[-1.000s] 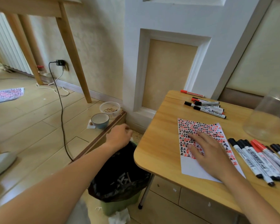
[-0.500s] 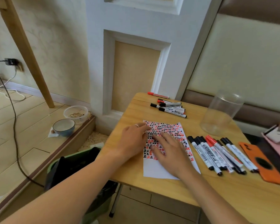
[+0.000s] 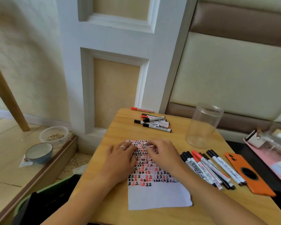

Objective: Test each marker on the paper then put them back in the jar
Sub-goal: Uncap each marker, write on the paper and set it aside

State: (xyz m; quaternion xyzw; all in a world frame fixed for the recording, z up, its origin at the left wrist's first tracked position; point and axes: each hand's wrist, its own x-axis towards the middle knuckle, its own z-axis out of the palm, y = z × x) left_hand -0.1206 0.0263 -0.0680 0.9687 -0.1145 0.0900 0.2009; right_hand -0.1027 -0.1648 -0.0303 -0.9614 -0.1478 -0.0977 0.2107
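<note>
The sheet of paper (image 3: 154, 190) lies flat at the middle of the wooden table (image 3: 113, 132), its upper two thirds packed with rows of small black and red marks, many of them the character 正; the lowest band is blank white and its near right corner is ragged. Both hands rest on the top of the sheet: the left hand (image 3: 120, 161), with a pale ring on one finger, and the right hand (image 3: 163, 155) lie palm down with fingers bent at the far edge, and whether they pinch that edge or only press on it cannot be told. At 3 o'clock from the paper a row of white-barrelled markers (image 3: 208, 168) with black and red caps lies side by side, their printed labels too small to read. At 12 o'clock a smaller heap of markers (image 3: 154, 122) lies crossed, one red-capped one apart at the table's far edge. The clear plastic jar (image 3: 203, 125) stands upright at 2 o'clock, open-topped. An orange phone case (image 3: 250, 174) lies beyond the marker row, over the table's right edge.
</note>
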